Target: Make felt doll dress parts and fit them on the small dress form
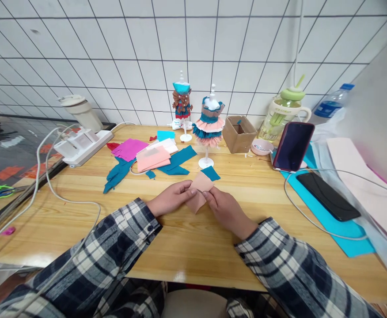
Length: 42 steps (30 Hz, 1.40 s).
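Observation:
Between both hands is a small piece of peach crepe paper (198, 202), held over the table near its middle. My left hand (172, 197) pinches its left side between thumb and fingers. On the other side, my right hand (226, 207) grips the paper with thumb and curled fingers. Just beyond lies a small teal paper piece (211, 173). Behind it stands a miniature dress form (210, 123) with a ruffled teal and peach skirt on a white base. A second dress form (182, 104), in blue, brown and red, stands farther back.
Left of the forms lie folded peach paper (153, 159), magenta paper (130, 149) and teal strips (119, 173). A cardboard box (240, 134), pink bowl (262, 147) and propped phone (293, 145) stand right. Another phone (328, 195) lies there. Cables cross from a power strip (87, 148).

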Available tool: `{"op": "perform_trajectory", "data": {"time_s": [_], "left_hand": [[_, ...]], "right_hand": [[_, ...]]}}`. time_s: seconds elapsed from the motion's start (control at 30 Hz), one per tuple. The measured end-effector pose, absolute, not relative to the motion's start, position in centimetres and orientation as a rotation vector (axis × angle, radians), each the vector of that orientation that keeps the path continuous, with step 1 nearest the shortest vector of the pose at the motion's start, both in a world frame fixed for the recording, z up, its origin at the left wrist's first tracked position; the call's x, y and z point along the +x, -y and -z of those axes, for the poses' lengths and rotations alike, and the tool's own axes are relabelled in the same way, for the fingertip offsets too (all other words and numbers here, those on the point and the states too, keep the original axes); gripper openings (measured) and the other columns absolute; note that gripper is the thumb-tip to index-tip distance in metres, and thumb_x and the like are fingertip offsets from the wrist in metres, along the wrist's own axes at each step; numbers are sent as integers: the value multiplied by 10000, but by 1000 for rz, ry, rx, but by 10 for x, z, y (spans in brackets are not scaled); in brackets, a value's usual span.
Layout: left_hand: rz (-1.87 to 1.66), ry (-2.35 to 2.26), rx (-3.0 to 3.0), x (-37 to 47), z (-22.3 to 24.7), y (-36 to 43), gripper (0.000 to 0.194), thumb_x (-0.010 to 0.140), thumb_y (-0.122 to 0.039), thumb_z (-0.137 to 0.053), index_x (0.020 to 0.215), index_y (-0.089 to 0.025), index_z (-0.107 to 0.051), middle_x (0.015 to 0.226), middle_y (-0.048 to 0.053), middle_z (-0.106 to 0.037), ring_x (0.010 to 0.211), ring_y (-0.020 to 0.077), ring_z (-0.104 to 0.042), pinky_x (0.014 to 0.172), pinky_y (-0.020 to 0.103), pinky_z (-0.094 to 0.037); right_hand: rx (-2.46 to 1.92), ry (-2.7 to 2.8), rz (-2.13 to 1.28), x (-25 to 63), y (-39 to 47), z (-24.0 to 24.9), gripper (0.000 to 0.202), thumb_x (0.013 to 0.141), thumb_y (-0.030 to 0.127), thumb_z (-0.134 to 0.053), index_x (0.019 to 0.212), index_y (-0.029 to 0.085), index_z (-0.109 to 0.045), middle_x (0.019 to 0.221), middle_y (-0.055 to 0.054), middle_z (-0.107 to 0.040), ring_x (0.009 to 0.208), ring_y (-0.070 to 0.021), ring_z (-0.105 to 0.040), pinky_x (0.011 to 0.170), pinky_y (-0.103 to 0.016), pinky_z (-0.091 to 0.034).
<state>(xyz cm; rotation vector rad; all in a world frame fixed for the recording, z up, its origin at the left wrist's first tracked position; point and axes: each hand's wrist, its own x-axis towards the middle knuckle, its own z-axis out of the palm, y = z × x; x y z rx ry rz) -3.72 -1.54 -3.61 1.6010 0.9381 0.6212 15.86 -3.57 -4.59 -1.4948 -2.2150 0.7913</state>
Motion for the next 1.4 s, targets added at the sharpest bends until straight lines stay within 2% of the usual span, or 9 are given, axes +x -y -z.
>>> {"op": "perform_trajectory", "data": {"time_s": [0.2,0.47,0.7,0.97,1.17,1.4], "left_hand": [[-570,-943,1567,-37,40,15,394,845,-467,-530,1005,-118,-613,967,63,-654,872,191,-583,785,281,-449],[-586,-936,1530,-35,39,15,416,808,-474,-579,1032,-126,-619,996,61,-667,898,195,-596,813,286,-452],[-572,-970,1551,-37,40,15,387,824,-478,-558,949,-116,-614,896,36,-644,801,163,-572,730,258,-442],[-581,-999,1566,-36,39,16,396,844,-465,-534,987,-107,-624,889,47,-637,790,163,-565,721,261,-434],[-606,-992,1553,-36,40,15,391,835,-466,-547,978,-112,-631,892,48,-642,797,169,-569,725,265,-435],[-575,-995,1610,-34,41,17,400,833,-488,-535,936,-115,-637,828,30,-630,755,160,-554,690,258,-441]], "right_hand": [[-1489,2216,-830,159,36,45,336,975,420,-281,1018,219,-546,938,-62,-687,835,-203,-621,687,-266,-367],[-1479,2208,-852,160,36,46,333,975,420,-287,1046,219,-542,978,-64,-684,865,-198,-620,703,-268,-367],[-1471,2225,-816,160,36,46,345,972,431,-280,1008,217,-548,928,-60,-690,825,-202,-625,683,-270,-375],[-1488,2178,-864,159,36,47,350,968,417,-288,1022,214,-568,982,-72,-692,895,-212,-632,738,-281,-402],[-1461,2175,-881,160,36,45,344,970,421,-278,1058,227,-547,1004,-66,-687,900,-212,-629,732,-277,-398],[-1517,2216,-850,159,36,46,371,971,438,-268,1003,204,-554,945,-76,-686,844,-209,-624,688,-271,-367]]}}
